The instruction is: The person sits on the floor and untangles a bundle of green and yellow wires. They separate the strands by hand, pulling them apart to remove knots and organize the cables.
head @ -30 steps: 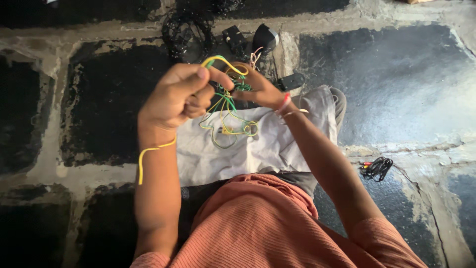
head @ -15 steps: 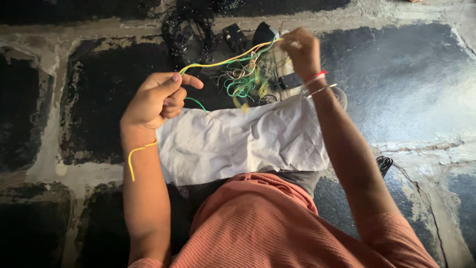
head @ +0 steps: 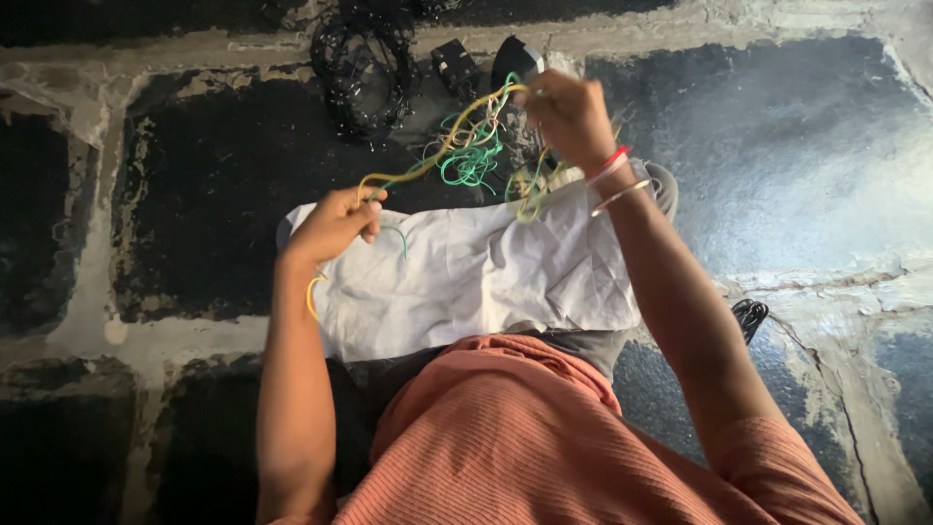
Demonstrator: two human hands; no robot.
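A rough work spot on the ground: cracked dark stone floor [head: 204, 185], a white cloth [head: 466, 282], black cable bundles [head: 362, 68] lying around.

Left hand [head: 335, 222] lowered, seemingly onto cloth [head: 466, 277].

Your right hand [head: 569, 117] is motion-blurred, so its grip on the wires [head: 466, 156] can't be made out. Your left hand [head: 332, 226] hides where the yellow wire [head: 408, 175] passes through it. The black cable bundle [head: 750, 316] is partly behind your right forearm. The dark tangle [head: 364, 58] is cut by the top edge.
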